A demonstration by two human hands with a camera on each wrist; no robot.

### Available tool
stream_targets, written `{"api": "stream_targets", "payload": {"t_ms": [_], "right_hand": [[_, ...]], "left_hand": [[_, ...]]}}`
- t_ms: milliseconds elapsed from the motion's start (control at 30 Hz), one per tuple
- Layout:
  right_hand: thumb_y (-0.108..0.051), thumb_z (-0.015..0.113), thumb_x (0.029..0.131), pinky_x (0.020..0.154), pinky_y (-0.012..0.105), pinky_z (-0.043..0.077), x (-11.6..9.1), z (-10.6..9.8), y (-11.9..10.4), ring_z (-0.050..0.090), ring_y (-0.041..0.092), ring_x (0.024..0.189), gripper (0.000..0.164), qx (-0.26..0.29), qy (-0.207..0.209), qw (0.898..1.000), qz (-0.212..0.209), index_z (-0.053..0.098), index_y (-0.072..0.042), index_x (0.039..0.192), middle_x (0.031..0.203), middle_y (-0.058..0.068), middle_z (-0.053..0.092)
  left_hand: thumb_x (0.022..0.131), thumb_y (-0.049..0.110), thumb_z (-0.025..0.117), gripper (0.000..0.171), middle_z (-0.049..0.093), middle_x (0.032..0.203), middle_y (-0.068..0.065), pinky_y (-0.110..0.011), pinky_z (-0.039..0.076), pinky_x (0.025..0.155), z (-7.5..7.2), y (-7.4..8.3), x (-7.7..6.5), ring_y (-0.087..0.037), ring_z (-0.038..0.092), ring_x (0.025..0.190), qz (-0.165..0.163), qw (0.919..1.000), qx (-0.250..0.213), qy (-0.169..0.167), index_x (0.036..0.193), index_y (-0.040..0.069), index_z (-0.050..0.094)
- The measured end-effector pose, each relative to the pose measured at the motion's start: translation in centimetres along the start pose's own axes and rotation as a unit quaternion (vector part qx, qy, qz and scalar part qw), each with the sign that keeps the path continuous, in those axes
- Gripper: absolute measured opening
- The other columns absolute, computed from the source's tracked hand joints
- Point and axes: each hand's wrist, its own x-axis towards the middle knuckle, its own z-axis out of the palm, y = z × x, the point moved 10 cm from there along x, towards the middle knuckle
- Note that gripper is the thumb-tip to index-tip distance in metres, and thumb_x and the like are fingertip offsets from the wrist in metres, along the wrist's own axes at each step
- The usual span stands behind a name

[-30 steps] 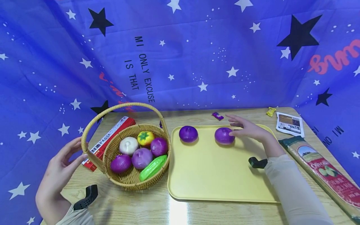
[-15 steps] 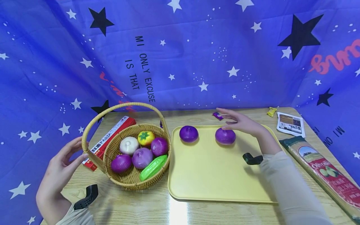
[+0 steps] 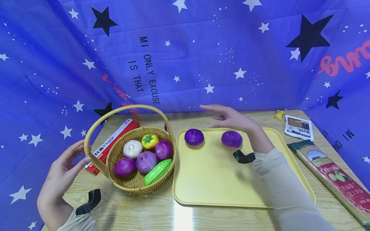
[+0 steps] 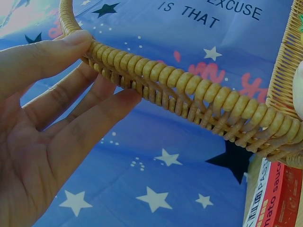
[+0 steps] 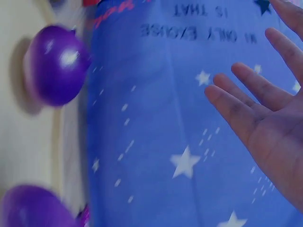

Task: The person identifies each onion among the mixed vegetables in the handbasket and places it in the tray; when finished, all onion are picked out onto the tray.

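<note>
My left hand [image 3: 59, 176] pinches the side of the arched handle [image 4: 189, 90] of a wicker basket [image 3: 130, 191], thumb and fingertips on its wrapped cane. Inside the basket lie several purple onions [image 3: 146, 162], a white onion-like bulb [image 3: 133, 149], a yellow tomato-like piece with a green top [image 3: 150, 141] and a shiny green cucumber-like piece [image 3: 158, 171]. Two purple onions sit apart near the back edge of a yellow tray [image 3: 208, 183]: a left onion [image 3: 194, 137] and a right onion [image 3: 231, 139]. Over the tray's back edge my right hand [image 3: 232, 119] hovers with fingers extended, holding nothing.
Behind the basket lies a red pasta box [image 3: 115, 141]. Right of the tray are a noodle packet [image 3: 336, 179], a white framed card-like pack [image 3: 298, 127] and a yellow wrapped sweet [image 3: 278, 115]. A blue star-patterned cloth [image 3: 202, 57] walls the table's back and sides.
My right hand has moved left and up from beside the right onion and now overlaps the spot where the purple wrapped sweet showed. The left hand and the basket have stayed put.
</note>
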Motion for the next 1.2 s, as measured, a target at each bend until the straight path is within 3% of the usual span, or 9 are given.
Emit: {"api": "stream_targets", "payload": {"t_ms": [133,333,633,800,1100,1200], "right_hand": [[-0.017,0.067,0.088,0.114,0.04,0.033,1.3,1.0,-2.6,0.035,0.019,0.139,0.063,-0.02,-0.018,0.999,-0.032,0.039,-0.026,0.144,0.151,-0.004,0.037],[-0.012,0.067,0.087,0.115,0.033,0.031,3.2,3.4,-6.8,0.036,0.016,0.139,0.063,0.009,-0.058,0.994,-0.095,0.04,-0.013,0.144,0.15,0.002,0.038],[-0.022,0.067,0.088,0.113,0.032,0.036,6.2,8.0,-10.7,0.037,0.011,0.138,0.058,-0.009,-0.117,0.984,-0.136,0.044,-0.017,0.141,0.148,-0.002,0.041],[-0.024,0.066,0.088,0.11,0.03,0.04,8.3,10.8,-11.6,0.04,0.013,0.136,0.057,-0.031,-0.155,0.975,-0.155,0.045,-0.015,0.141,0.146,0.0,0.044],[-0.022,0.066,0.089,0.107,0.023,0.04,11.9,15.4,-10.9,0.037,0.015,0.138,0.057,-0.024,-0.217,0.969,-0.118,0.045,-0.014,0.141,0.148,0.001,0.042],[-0.024,0.066,0.089,0.107,0.021,0.04,12.9,16.6,-10.8,0.039,0.015,0.137,0.057,-0.047,-0.223,0.966,-0.12,0.045,-0.015,0.141,0.147,-0.001,0.044]], "left_hand": [[0.088,0.0,0.061,0.055,0.05,0.116,0.031,0.001,0.044,0.079,0.0,0.0,0.0,0.018,0.049,0.106,-0.01,0.9999,0.006,-0.001,0.139,0.01,0.044],[0.089,0.001,0.061,0.055,0.05,0.116,0.031,0.0,0.045,0.078,0.0,0.0,0.1,0.019,0.049,0.106,-0.013,0.9999,0.007,-0.003,0.14,0.012,0.044],[0.09,0.001,0.06,0.054,0.05,0.116,0.031,0.001,0.044,0.079,0.0,-0.1,0.0,0.02,0.049,0.106,-0.018,0.9998,0.006,-0.003,0.14,0.011,0.044],[0.09,0.0,0.059,0.054,0.05,0.116,0.032,0.0,0.045,0.078,0.1,-0.1,-0.1,0.019,0.048,0.106,-0.013,0.9999,0.006,-0.003,0.14,0.01,0.043],[0.088,-0.003,0.059,0.056,0.051,0.116,0.032,0.0,0.045,0.078,0.1,0.1,-0.1,0.018,0.049,0.106,-0.002,1.0,0.003,-0.001,0.14,0.009,0.043],[0.089,-0.003,0.059,0.055,0.051,0.116,0.032,0.0,0.045,0.078,0.1,0.1,-0.1,0.018,0.049,0.106,-0.003,1.0,0.003,-0.001,0.14,0.009,0.043]]}}
